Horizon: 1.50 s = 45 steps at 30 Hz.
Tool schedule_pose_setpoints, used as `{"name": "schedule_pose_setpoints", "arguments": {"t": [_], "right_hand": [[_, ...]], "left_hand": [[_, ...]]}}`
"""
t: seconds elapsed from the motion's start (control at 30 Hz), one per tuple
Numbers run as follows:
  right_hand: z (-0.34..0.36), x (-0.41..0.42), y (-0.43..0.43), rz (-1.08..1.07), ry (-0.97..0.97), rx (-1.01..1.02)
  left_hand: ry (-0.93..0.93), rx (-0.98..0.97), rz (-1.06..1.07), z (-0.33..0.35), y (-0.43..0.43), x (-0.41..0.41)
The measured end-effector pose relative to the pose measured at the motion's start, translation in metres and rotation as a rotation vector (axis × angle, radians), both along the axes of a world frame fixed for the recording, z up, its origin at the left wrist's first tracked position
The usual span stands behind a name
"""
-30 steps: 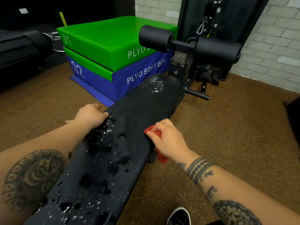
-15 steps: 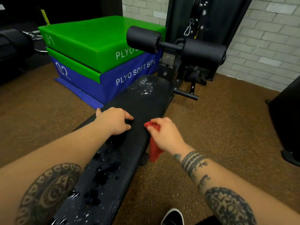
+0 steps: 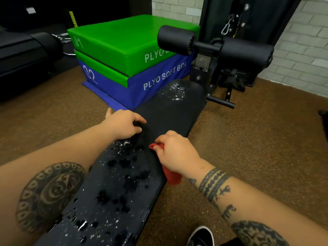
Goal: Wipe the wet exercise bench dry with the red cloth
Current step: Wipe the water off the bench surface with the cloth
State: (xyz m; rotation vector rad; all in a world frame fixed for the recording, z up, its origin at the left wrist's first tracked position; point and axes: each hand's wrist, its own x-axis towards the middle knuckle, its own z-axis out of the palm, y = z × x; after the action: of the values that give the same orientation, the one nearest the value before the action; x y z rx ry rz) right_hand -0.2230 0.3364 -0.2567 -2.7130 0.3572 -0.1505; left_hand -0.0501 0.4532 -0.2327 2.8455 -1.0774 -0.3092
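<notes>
A long black exercise bench (image 3: 170, 112) runs from the bottom left toward the black foam rollers at the top. Water drops and dark wet patches cover its near half, and more drops glisten at the far end. My right hand (image 3: 177, 153) grips the red cloth (image 3: 172, 176) at the bench's right edge; most of the cloth hangs down below the hand. My left hand (image 3: 122, 125) rests on the pad's left side, fingers curled and spread, holding nothing.
Stacked green and blue plyo soft boxes (image 3: 124, 55) stand left of the bench's far end. Black foam rollers (image 3: 245, 50) and a machine frame rise behind it. Brown rubber floor surrounds the bench. My shoe (image 3: 201, 237) is at the bottom, right of the bench.
My left hand slid from the bench's left edge onto the pad. My right hand stayed at the right edge, still holding the cloth. The view has shifted slightly.
</notes>
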Motion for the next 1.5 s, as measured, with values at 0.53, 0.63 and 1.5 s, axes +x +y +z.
{"name": "schedule_pose_setpoints", "arguments": {"t": [0.53, 0.63, 1.5], "right_hand": [[0.057, 0.008, -0.026, -0.130, -0.232, 0.745], [0.062, 0.020, -0.007, -0.286, -0.406, 1.049], [-0.036, 0.085, -0.015, -0.211, -0.026, -0.030]], "left_hand": [[0.558, -0.683, 0.235, 0.045, 0.042, -0.026], [0.910, -0.847, 0.203, 0.055, 0.012, -0.052], [0.198, -0.379, -0.126, -0.011, 0.052, -0.002]]}}
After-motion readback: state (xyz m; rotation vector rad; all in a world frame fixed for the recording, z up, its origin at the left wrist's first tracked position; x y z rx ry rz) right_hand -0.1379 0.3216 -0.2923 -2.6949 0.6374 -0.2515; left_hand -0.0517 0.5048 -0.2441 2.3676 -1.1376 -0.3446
